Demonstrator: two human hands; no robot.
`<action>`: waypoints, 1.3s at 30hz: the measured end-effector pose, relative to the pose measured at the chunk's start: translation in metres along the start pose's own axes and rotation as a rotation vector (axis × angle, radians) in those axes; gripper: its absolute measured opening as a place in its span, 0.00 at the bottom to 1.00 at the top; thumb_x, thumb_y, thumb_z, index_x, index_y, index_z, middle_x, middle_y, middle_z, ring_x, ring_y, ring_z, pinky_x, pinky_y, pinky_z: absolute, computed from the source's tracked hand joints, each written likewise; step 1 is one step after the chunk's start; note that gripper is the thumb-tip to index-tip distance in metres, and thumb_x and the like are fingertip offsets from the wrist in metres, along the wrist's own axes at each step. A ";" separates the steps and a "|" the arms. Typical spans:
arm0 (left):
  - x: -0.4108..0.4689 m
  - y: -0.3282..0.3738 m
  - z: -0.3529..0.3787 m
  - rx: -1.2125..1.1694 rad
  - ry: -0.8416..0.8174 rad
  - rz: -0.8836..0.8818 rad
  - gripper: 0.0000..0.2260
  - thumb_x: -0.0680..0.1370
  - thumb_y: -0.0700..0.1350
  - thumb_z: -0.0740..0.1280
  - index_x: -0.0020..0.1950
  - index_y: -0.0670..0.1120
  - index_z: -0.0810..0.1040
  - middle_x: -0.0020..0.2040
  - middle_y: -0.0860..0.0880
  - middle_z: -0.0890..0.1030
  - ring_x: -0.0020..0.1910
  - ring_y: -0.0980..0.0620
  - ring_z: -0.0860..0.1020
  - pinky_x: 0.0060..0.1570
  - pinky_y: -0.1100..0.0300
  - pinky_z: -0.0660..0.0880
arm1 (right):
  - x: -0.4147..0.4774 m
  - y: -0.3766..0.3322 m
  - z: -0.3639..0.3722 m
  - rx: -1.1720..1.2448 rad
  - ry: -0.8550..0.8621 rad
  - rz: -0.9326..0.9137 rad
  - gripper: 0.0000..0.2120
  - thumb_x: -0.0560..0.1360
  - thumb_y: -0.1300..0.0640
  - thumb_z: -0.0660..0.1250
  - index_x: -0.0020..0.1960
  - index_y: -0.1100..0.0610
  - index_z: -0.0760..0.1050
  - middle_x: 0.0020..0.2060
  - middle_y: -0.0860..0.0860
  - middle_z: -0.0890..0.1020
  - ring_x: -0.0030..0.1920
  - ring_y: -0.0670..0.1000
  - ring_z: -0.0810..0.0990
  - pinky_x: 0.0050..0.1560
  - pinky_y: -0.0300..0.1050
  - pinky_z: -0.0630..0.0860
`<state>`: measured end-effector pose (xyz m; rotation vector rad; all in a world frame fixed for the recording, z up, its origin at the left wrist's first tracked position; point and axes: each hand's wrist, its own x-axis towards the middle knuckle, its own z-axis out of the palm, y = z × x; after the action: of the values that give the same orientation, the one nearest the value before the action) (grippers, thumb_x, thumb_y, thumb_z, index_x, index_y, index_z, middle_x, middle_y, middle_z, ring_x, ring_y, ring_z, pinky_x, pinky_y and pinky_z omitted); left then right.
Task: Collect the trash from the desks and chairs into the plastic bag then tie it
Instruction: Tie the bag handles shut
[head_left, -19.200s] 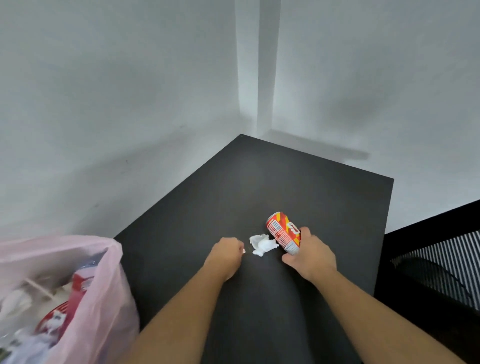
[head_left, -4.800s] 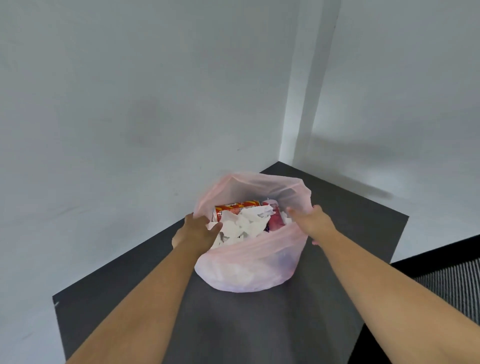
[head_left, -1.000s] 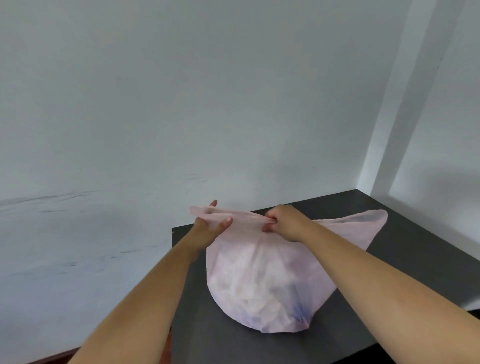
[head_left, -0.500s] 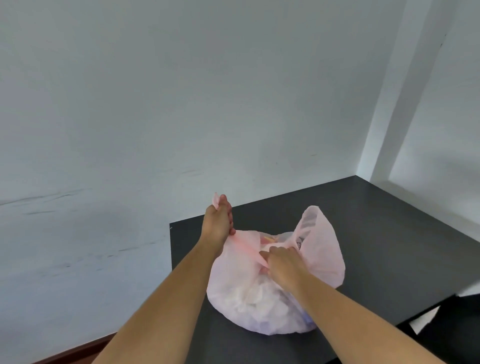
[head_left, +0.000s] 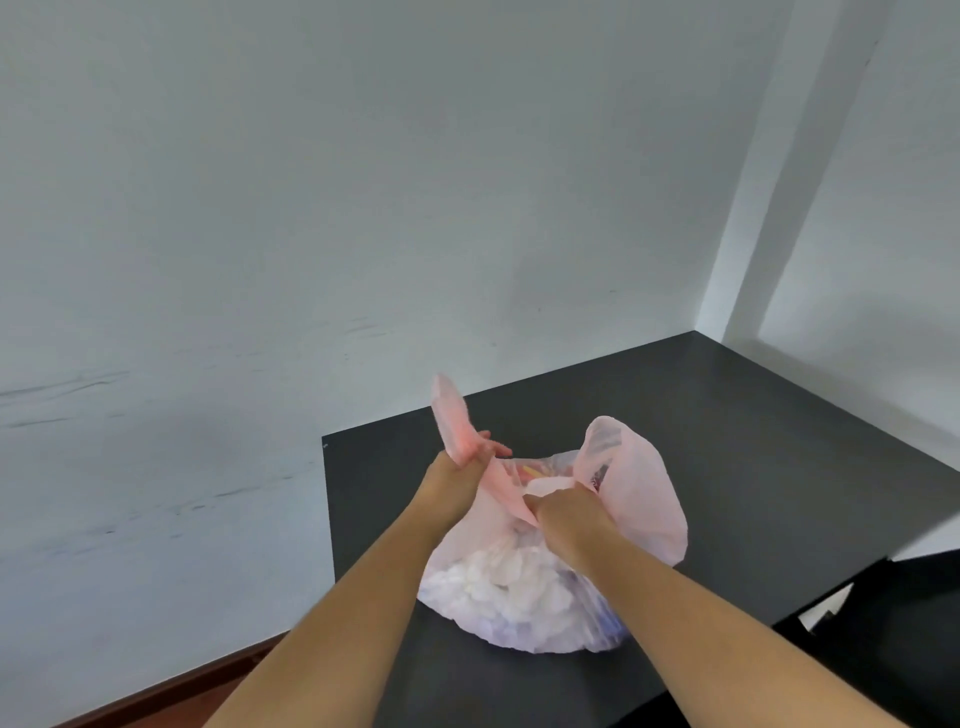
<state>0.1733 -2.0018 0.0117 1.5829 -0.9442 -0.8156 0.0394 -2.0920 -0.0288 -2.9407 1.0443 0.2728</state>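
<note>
A pale pink plastic bag full of white crumpled paper and other trash sits on the black desk. My left hand grips the bag's left flap, which stands up above my fingers. My right hand is shut on the gathered plastic at the bag's mouth, in the middle. The bag's right flap stands loose and upright beside my right hand. A bit of red and yellow trash shows through the opening between my hands.
White walls close off the desk at the back and right, meeting at a corner column. The desk's left edge drops to a brown floor. A dark chair stands at the lower right.
My left hand has pulled its flap slightly up and left, so more of the flap stands above my fingers. My right hand stays on the gathered plastic, and the right flap stands taller.
</note>
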 end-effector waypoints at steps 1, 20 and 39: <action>0.002 0.001 0.009 -0.047 0.019 -0.034 0.14 0.82 0.46 0.57 0.42 0.47 0.79 0.56 0.52 0.81 0.57 0.54 0.77 0.53 0.63 0.71 | -0.003 0.002 0.000 -0.018 0.000 -0.011 0.13 0.76 0.60 0.61 0.60 0.55 0.71 0.55 0.54 0.79 0.55 0.58 0.77 0.56 0.49 0.73; 0.009 -0.006 0.034 0.027 0.080 -0.164 0.24 0.80 0.63 0.50 0.43 0.47 0.74 0.40 0.50 0.70 0.42 0.50 0.69 0.49 0.54 0.67 | -0.066 0.086 -0.042 1.111 0.506 0.628 0.48 0.68 0.32 0.65 0.78 0.50 0.48 0.78 0.50 0.48 0.78 0.53 0.47 0.76 0.58 0.50; 0.021 0.005 0.022 -0.276 -0.153 -0.410 0.14 0.75 0.54 0.54 0.47 0.45 0.72 0.32 0.49 0.67 0.25 0.53 0.59 0.35 0.57 0.61 | -0.020 0.040 -0.044 1.716 0.266 0.485 0.16 0.78 0.48 0.55 0.35 0.53 0.67 0.29 0.48 0.66 0.26 0.46 0.60 0.26 0.39 0.62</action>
<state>0.1630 -2.0305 0.0114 1.5030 -0.5830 -1.3100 0.0060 -2.1140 0.0200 -1.1803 1.0698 -0.6883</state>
